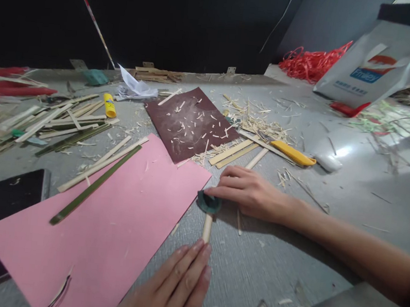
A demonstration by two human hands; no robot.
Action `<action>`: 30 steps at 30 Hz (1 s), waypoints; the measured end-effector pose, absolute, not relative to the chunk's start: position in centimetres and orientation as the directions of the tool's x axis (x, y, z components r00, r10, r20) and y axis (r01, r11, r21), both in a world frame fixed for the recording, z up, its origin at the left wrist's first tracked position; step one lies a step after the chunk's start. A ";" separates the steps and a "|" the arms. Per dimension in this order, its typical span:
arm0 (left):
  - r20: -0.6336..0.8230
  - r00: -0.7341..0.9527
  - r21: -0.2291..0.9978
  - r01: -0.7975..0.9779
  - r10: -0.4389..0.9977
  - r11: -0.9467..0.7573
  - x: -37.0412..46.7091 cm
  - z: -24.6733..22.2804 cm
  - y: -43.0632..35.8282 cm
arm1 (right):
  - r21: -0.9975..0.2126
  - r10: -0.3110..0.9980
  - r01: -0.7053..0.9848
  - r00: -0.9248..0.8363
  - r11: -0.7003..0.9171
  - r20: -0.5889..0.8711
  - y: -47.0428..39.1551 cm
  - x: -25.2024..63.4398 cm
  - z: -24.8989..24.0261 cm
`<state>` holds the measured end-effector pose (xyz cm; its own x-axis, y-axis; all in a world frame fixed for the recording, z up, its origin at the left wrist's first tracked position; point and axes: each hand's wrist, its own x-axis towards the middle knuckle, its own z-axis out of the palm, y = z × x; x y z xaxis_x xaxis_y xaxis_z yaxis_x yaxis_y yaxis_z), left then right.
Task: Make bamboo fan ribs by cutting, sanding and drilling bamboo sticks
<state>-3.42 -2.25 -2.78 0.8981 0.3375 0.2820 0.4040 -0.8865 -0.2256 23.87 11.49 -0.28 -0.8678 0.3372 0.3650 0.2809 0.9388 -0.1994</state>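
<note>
One L hand, palm-dn, on strip

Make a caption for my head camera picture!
Left hand on a pale strip, right hand on a dark green scrap, beside pink paper.

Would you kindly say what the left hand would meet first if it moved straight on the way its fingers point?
Beyond the pale strip it touches, the left hand would probably first meet the dark green piece at the right hand.
</note>
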 end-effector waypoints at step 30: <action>0.302 0.899 -0.206 0.386 0.316 -0.899 -3.5 -2.9 -2.3 | -0.214 0.362 0.300 -0.854 0.930 0.374 12.2 24.5 0.1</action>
